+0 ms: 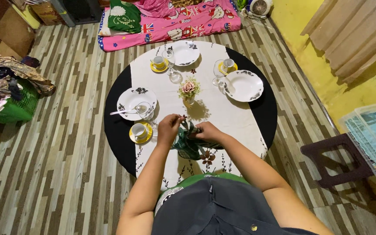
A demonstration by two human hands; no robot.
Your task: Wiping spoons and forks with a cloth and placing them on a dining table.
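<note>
Both hands, left hand (169,128) and right hand (207,130), pinched a green patterned cloth (191,146) near the tabletop's (264,113) near edge; a careless pull could have knocked the nearby glass (146,112).

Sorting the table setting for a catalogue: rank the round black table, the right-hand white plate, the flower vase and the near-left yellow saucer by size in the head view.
1. Round black table
2. Right-hand white plate
3. Flower vase and yellow saucer: they look alike, so no ranking between them.
</note>
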